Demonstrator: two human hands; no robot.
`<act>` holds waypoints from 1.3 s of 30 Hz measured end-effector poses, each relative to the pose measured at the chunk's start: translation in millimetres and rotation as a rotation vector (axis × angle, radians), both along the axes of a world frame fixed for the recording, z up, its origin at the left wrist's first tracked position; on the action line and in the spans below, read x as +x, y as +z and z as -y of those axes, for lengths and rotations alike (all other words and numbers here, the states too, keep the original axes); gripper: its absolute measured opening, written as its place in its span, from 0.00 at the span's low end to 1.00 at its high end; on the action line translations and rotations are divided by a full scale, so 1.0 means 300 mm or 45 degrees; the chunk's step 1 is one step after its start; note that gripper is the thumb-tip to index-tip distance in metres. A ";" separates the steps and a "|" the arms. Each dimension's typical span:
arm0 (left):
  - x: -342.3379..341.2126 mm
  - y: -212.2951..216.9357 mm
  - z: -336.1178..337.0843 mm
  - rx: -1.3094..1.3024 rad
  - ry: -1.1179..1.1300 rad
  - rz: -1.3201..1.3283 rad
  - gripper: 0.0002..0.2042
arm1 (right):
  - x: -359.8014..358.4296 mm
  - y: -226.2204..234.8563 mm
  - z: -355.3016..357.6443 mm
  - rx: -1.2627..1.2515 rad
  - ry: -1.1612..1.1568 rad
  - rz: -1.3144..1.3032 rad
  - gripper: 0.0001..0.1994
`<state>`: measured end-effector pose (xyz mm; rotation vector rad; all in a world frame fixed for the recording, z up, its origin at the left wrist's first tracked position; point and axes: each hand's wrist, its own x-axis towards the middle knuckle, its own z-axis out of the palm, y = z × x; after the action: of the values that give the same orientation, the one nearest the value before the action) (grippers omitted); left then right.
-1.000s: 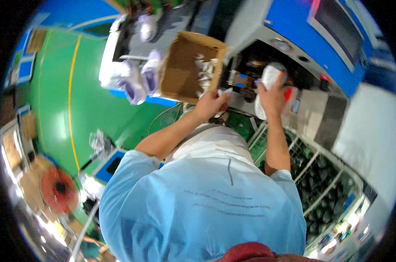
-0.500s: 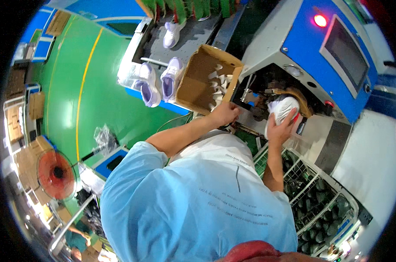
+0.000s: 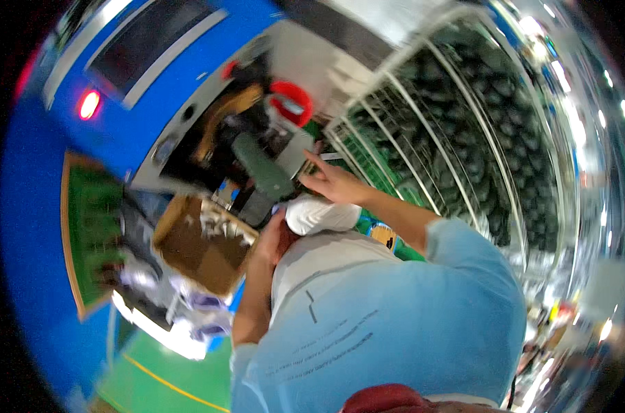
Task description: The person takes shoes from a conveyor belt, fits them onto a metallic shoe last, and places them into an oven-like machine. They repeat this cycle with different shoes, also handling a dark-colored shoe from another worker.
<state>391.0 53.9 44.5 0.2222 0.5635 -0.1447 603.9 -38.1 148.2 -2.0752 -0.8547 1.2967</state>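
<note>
Shoe count: one white shoe (image 3: 323,215) in hand; at least two more white-and-purple shoes (image 3: 204,303) beyond the box, blurred
Other counts: one grey-green form (image 3: 261,166); one cardboard box (image 3: 206,265) with small white pieces, too blurred to count; one blue machine (image 3: 182,79) with one red lamp lit; one wire rack (image 3: 433,142) of many dark pieces
Left hand (image 3: 277,237): wrapped on the shoe's left end, forearm rising from below
Right hand (image 3: 332,184): fingers spread, index toward the form, nothing in grip; hands apart
Shoe place: at the waist, just below the form's near end
Shoe axis: roughly left-right across the body; cannot tell toe from heel
Form axis: slants down-right, near end toward the person
</note>
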 end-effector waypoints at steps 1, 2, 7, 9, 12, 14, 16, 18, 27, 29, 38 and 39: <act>-0.031 -0.048 0.016 0.054 -0.024 -0.031 0.26 | -0.006 -0.016 -0.044 0.035 -0.161 -0.198 0.44; -0.055 -0.126 0.040 0.117 0.029 -0.024 0.27 | -0.021 -0.029 -0.097 0.071 -0.318 -0.385 0.46; -0.056 -0.014 0.089 0.363 -0.127 -0.237 0.25 | -0.246 -0.330 -0.212 0.724 -0.867 -0.578 0.41; -0.139 -0.075 0.041 0.283 0.038 -0.266 0.25 | -0.229 -0.193 -0.164 0.747 -0.717 -0.701 0.39; -0.210 -0.102 -0.014 0.263 0.119 -0.161 0.27 | -0.089 -0.005 0.059 0.645 -0.393 -0.490 0.38; -0.270 -0.177 -0.055 0.306 0.130 -0.291 0.32 | 0.021 0.050 0.247 0.569 -0.219 -0.132 0.38; -0.268 -0.137 -0.053 0.496 0.136 -0.223 0.35 | 0.129 0.117 0.445 0.597 -0.343 0.043 0.37; -0.191 -0.119 -0.040 0.533 0.154 -0.107 0.35 | 0.233 0.275 0.631 0.597 -0.546 0.271 0.36; 0.316 0.043 0.180 1.055 -0.233 -0.383 0.31 | 0.659 0.853 1.528 0.618 -1.579 1.727 0.34; 0.421 0.162 0.251 1.330 -0.375 -0.490 0.31 | 0.796 0.967 1.674 0.211 -1.640 1.917 0.35; 0.467 0.003 0.306 1.557 -0.335 -0.590 0.31 | 1.531 1.225 2.090 -0.660 -0.613 1.579 0.33; 0.454 -0.002 0.321 1.536 -0.207 -0.505 0.33 | 1.648 1.227 2.219 -0.734 -0.454 1.564 0.28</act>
<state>527.2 -42.5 43.8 1.4366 0.9794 0.0148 1098.2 -703.8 516.5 -3.3012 -0.4751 -0.0935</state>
